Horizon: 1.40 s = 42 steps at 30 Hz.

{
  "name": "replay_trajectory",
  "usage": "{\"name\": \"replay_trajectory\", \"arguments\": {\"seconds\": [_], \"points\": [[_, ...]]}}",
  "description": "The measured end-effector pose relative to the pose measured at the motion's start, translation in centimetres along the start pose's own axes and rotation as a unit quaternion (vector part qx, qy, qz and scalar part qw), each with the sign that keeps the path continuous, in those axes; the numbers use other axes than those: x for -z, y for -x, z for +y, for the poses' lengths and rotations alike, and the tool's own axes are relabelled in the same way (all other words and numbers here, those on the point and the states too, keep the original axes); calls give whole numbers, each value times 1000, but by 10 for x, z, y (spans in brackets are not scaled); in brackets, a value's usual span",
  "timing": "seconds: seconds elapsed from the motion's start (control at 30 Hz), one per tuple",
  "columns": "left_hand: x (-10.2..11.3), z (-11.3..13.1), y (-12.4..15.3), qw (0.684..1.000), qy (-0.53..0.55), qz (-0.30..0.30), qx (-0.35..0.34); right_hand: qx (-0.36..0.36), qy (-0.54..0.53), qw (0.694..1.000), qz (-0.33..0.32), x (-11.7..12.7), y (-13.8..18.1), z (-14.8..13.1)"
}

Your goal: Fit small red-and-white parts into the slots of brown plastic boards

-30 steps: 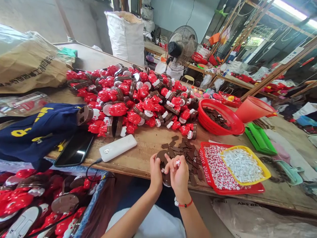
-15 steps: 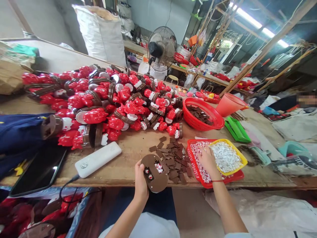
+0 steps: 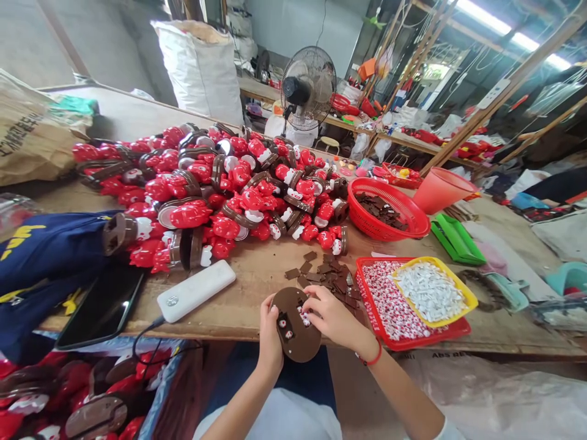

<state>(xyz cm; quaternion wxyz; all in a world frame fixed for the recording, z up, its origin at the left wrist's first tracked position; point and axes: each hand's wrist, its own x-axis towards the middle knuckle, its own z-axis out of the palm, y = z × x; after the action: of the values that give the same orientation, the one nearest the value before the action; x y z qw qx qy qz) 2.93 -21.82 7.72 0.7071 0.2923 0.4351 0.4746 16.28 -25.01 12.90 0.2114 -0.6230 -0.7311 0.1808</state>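
My left hand (image 3: 269,336) grips the left edge of a round brown plastic toy base (image 3: 300,348), its flat face tilted up towards me. The face has two openings; a few small red-and-white pieces (image 3: 303,316) show in the right one. My right hand (image 3: 337,318) pinches at that opening, fingertips on such pieces; which of them it holds is partly hidden. A red tray (image 3: 398,346) of similar pieces stands to the right. On it rests a yellow tray (image 3: 471,300) of small white pieces. Thin brown rectangular plates (image 3: 337,276) lie loose behind the base.
Red-and-brown toy figures (image 3: 229,201) are heaped across the table. A red basket (image 3: 415,227) holds more brown plates. A white power bank (image 3: 197,292), its cable attached, and a dark tablet (image 3: 103,305) lie at left. A fan (image 3: 308,88) stands behind.
My right hand has moved left from the red tray to the opening in the brown base. My left hand still holds the base. The camera view has shifted slightly left.
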Motion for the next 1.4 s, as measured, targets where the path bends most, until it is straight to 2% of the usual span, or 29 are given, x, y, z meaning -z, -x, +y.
{"name": "replay_trajectory", "arguments": {"seconds": [0.13, 0.4, 0.5, 0.6, 0.73, 0.87, 0.93, 1.0, 1.07, 1.13, 1.17, 1.2, 1.23, 1.33, 1.4], "points": [[-1, 0, 0, 1000, 8, 5, 15, -1, 77, 997, 8, -1, 0, -2], [-6, 0, -5, 1000, -4, -12, 16, 24, 224, 974, -33, 7, -6, -5], [-5, 0, -8, 1000, -17, 3, 11, 52, 208, 976, -28, 6, -8, 0], [-4, 0, -9, 1000, -13, 7, 7, 66, 147, 987, -9, 10, -9, 2], [-3, -1, -11, 1000, -14, 9, -12, 84, 79, 992, 46, 15, -12, -16], [-3, -4, -16, 999, -22, 24, -41, 125, 135, 983, 18, 3, -18, -37], [-3, -3, -19, 998, -20, 36, -44, 143, 151, 978, 3, -3, -21, -37], [-4, 0, -22, 999, -8, 42, -20, 143, 124, 981, 29, 1, -20, -27], [-4, 5, -24, 998, 4, 55, 24, 85, 93, 988, 90, 18, -13, -4], [-4, 10, -26, 996, 8, 71, 54, -54, 105, 982, 150, 42, 2, 30], [-4, 11, -26, 995, 9, 76, 62, -156, 140, 963, 172, 56, 12, 50], [-4, 12, -27, 995, 7, 76, 67, -263, 180, 931, 176, 68, 22, 72], [-4, 13, -27, 995, 6, 71, 72, -310, 196, 912, 183, 80, 34, 93], [-2, 13, -27, 996, -2, 55, 72, -370, 220, 885, 175, 100, 62, 140], [-1, 13, -26, 997, -3, 50, 65, -369, 235, 884, 164, 101, 70, 155]]}}
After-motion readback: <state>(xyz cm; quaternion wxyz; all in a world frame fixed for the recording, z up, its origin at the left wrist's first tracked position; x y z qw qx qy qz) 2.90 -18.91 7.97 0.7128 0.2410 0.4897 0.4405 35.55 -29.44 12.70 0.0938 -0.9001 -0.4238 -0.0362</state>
